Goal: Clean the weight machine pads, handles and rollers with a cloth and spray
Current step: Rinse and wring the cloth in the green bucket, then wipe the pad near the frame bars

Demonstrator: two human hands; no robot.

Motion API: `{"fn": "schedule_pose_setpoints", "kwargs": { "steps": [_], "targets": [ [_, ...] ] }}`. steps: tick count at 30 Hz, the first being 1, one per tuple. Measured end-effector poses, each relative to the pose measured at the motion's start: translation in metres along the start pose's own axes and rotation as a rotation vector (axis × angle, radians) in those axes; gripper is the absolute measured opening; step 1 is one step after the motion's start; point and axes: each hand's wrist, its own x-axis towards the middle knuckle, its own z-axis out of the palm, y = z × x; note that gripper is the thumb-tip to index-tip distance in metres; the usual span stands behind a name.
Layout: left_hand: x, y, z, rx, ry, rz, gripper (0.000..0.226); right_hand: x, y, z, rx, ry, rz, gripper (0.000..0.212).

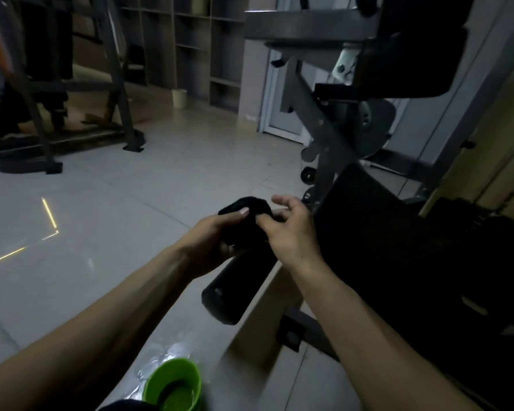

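Observation:
A dark cloth [247, 215] is bunched over the top of a black foam roller [235, 287] that sticks out from the weight machine toward me. My left hand [212, 241] grips the cloth and the roller from the left, thumb on top. From the right, my right hand [288, 229] pinches the cloth with thumb and curled fingers, index finger raised. The machine's black seat pad [398, 241] lies just right of both hands. No spray bottle shows.
A green bowl [175, 387] stands on the wet tiled floor below my arms. The machine's grey frame [318, 120] and upper black pad [410, 63] rise at the right. Another machine [57, 129] and shelving [190, 48] stand at the back.

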Motion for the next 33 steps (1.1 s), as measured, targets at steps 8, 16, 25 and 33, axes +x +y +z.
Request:
{"fn": "schedule_pose_setpoints", "kwargs": {
  "steps": [8, 16, 25, 33],
  "targets": [
    [0.064, -0.038, 0.067, 0.227, 0.548, 0.232, 0.023, 0.033, 0.029, -0.099, -0.734, -0.032, 0.126, 0.06],
    [0.125, -0.05, 0.072, 0.247, 0.544, 0.216, 0.007, 0.024, 0.043, -0.123, -0.961, -0.136, 0.154, 0.064],
    [0.193, -0.056, 0.078, 0.565, 0.289, 0.157, 0.029, 0.083, 0.036, -0.152, -0.855, 0.078, 0.251, 0.02],
    [0.246, -0.059, 0.069, 0.337, 0.241, 0.197, 0.014, 0.197, 0.069, -0.136, -0.757, 0.107, 0.361, 0.052]
  ]
}}
